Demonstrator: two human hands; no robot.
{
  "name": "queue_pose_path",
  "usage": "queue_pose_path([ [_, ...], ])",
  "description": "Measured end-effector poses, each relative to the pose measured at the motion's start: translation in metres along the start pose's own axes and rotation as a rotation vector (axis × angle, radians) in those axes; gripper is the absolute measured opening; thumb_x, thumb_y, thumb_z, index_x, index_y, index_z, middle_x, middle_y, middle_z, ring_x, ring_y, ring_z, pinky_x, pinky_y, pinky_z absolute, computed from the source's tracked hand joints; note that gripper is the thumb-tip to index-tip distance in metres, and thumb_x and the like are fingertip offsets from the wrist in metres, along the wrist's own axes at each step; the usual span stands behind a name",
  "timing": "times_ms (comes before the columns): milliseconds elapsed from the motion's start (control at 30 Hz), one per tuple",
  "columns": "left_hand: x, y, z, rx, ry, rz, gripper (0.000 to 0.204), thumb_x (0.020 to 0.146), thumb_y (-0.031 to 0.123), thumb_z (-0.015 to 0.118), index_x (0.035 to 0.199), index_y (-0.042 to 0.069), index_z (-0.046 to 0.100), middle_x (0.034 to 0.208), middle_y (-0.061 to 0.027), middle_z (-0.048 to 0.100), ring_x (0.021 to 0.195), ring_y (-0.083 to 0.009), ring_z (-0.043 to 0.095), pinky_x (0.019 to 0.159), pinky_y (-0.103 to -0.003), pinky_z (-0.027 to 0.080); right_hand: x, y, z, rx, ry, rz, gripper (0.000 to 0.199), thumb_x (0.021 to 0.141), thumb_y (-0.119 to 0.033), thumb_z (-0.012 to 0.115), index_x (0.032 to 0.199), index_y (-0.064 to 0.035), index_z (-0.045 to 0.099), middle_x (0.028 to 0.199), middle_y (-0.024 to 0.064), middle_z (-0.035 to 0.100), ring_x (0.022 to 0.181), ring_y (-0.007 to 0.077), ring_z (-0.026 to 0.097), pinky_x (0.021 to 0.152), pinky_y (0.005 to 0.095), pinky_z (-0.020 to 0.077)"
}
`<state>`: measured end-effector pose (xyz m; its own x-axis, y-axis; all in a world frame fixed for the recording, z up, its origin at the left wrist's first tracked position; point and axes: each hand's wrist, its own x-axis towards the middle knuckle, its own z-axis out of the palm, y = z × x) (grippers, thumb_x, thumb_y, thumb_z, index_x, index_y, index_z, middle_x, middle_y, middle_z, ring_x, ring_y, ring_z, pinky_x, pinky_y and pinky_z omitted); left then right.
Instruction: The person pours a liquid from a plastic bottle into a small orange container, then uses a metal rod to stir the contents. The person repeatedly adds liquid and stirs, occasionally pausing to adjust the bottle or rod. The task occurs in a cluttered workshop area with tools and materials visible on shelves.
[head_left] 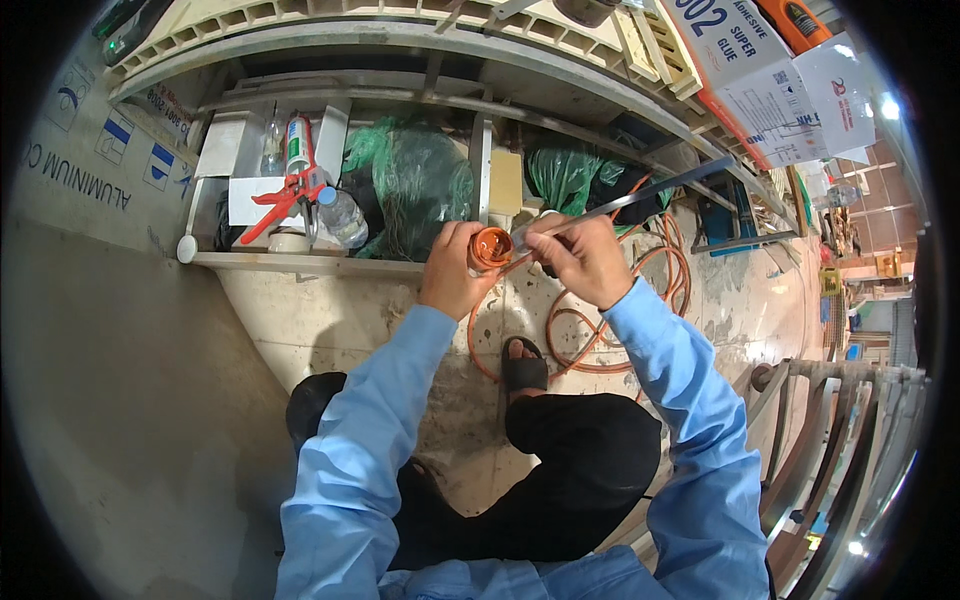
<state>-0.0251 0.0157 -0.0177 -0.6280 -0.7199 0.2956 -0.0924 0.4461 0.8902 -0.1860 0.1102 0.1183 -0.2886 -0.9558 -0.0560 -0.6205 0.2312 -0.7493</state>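
My left hand [452, 268] is closed around a small round open jar [492, 248] with an orange-brown inside, its mouth facing up. My right hand [588, 262] pinches a long, thin, flat grey strip [655, 188], which slants up and away to the right. The strip's near end lies close beside the jar's rim; I cannot tell whether they touch. Both hands are held over the floor, in front of a low shelf [330, 266].
On the shelf lie a red caulking gun [285, 205], a clear bottle [343, 217] with a blue cap and green plastic bags [425, 190]. An orange hose [585, 366] coils on the floor. A white carton [750, 85] stands at upper right, a metal rack [840, 440] at lower right.
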Motion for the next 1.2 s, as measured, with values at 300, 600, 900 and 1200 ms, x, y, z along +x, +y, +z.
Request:
queue_pose_path([
  [300,0.0,0.0,0.001,-0.04,-0.024,-0.026,0.055,0.072,0.005,0.087,0.121,0.002,0.063,0.118,-0.0139,0.063,0.107,-0.032,0.068,0.089,-0.038,0.057,0.002,0.002,-0.004,-0.218,-0.039,-0.081,0.017,0.102,-0.006,0.066,0.097,0.0084,0.074,0.089,0.0131,0.076,0.074,0.0199,0.073,0.069,0.0309,0.0573],
  [600,0.0,0.002,0.002,-0.016,0.008,0.042,0.055,0.072,0.004,0.087,0.121,0.002,0.063,0.117,-0.0138,0.063,0.106,-0.0301,0.068,0.088,-0.038,0.058,-0.004,-0.002,-0.002,0.0,-0.016,-0.143,0.014,0.097,-0.003,0.066,0.096,0.0083,0.074,0.091,0.0175,0.076,0.076,0.0272,0.074,0.07,0.0348,0.0585],
  [900,0.0,0.005,0.001,-0.037,0.01,0.011,0.053,0.071,0.003,0.087,0.119,0.003,0.064,0.118,-0.0133,0.063,0.106,-0.0305,0.067,0.089,-0.037,0.057,-0.003,-0.012,0.004,0.007,0.057,-0.169,0.016,0.097,-0.004,0.065,0.093,0.0091,0.073,0.087,0.0186,0.075,0.073,0.0287,0.075,0.067,0.0358,0.0575],
  [1200,0.001,0.004,0.001,0.025,0.021,0.036,0.053,0.071,0.005,0.087,0.119,0.003,0.065,0.118,-0.0133,0.064,0.108,-0.0302,0.067,0.09,-0.038,0.056,0.002,-0.01,0.007,-0.043,0.112,-0.278,0.018,0.098,-0.007,0.068,0.092,0.0075,0.075,0.083,0.0169,0.075,0.072,0.0252,0.076,0.066,0.0325,0.0576],
])
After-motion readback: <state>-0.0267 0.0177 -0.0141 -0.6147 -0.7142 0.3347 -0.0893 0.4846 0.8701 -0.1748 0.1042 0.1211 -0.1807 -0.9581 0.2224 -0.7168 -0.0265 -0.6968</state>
